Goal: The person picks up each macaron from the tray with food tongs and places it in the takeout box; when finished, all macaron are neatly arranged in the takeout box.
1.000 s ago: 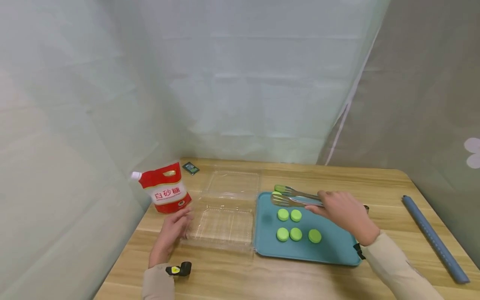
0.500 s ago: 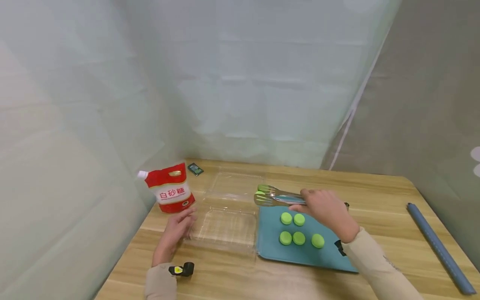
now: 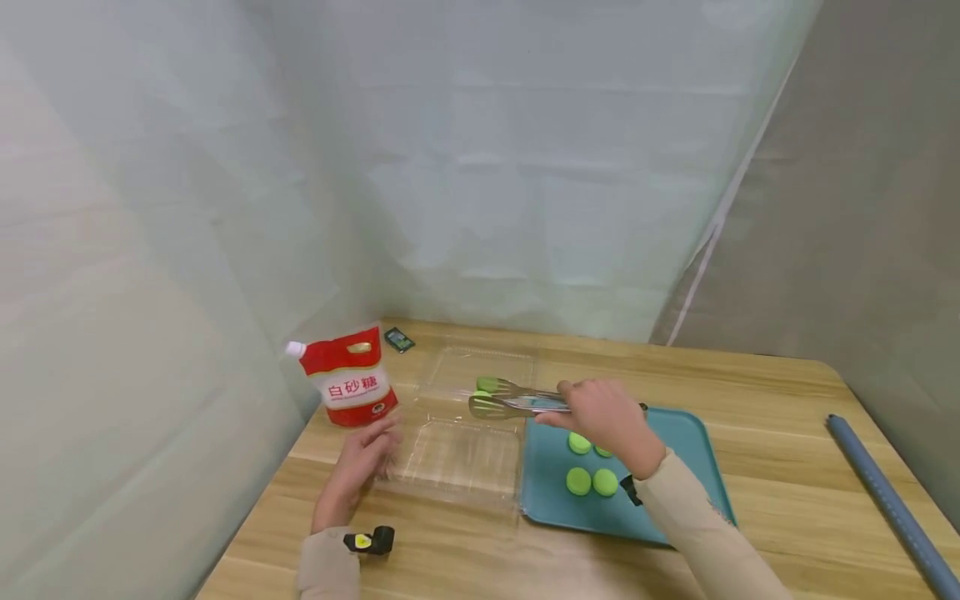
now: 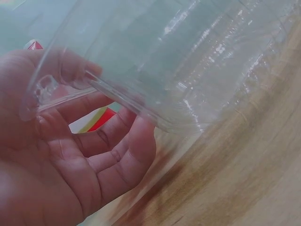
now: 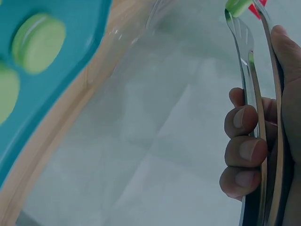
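Note:
My right hand [image 3: 609,418] grips metal tongs [image 3: 536,403], its fingers wrapped around both arms. Between the tong tips sits a green macaron [image 5: 238,5], held above the clear plastic clamshell box [image 3: 459,457], near the fold between its base and lid. The box lies unfolded, lid toward the back. At its left side my left hand [image 3: 363,457] pinches the rim; in the left wrist view the thumb lies on one side of the plastic and curled fingers on the other. More green macarons [image 3: 578,481] lie on a teal tray [image 3: 693,492], partly hidden by the right arm.
A red and white sugar pouch [image 3: 352,385] with a white cap stands just beyond the left hand. Behind it lies a small dark packet [image 3: 399,339]. A long blue-grey bar [image 3: 888,496] lies along the table's right side. Pale curtains hang behind and at the left.
The right hand has carried the tongs and macaron leftward from over the tray to over the clear box. The left hand stays at the box's edge. The head view has shifted slightly.

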Tool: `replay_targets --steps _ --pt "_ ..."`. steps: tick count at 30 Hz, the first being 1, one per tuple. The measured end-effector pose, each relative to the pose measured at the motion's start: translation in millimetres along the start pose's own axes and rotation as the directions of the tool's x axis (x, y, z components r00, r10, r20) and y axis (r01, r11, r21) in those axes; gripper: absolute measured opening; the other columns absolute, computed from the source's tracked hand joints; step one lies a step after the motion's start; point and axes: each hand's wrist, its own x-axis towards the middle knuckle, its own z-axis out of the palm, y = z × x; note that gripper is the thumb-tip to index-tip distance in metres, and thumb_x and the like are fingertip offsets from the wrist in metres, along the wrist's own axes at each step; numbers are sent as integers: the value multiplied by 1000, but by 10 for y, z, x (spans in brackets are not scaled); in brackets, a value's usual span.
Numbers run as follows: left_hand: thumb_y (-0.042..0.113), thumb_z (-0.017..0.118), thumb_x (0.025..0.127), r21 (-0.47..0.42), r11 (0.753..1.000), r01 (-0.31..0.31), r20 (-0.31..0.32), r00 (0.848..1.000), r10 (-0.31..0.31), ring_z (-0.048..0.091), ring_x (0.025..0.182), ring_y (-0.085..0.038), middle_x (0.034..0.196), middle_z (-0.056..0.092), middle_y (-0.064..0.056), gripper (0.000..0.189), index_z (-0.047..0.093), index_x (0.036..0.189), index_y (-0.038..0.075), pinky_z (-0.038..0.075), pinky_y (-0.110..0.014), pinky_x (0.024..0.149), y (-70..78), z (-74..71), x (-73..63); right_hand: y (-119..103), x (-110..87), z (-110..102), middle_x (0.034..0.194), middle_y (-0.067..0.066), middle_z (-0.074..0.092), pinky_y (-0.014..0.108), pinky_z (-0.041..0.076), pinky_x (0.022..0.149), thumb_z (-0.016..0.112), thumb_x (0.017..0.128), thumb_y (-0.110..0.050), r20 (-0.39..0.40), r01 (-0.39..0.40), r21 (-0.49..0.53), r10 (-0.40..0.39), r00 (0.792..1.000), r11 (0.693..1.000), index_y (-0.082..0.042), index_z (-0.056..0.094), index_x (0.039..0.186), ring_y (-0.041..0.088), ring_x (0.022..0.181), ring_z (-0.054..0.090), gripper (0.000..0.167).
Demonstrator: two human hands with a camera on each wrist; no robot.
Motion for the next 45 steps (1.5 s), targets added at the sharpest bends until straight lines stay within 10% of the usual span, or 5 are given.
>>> replay_targets --steps 22,45 --pt "4 54 98 14 1000 10 -6 1000 -10 51 62 -13 103 65 -17 43 56 141 -2 46 -24 54 -21 -14 6 -347 378 378 53 -8 21 23 13 44 68 87 -60 22 70 -14 -69 997 997 -18 39 62 6 45 19 57" --pt "2 53 96 -56 995 87 -18 996 -88 41 54 -13 71 47 -1 40 56 135 -4 38 -24 50 45 22 -30 -548 601 563 50 -6 31 23 21 42 73 82 -60 91 189 -67 -183 979 980 -18 43 58 6 44 22 57"
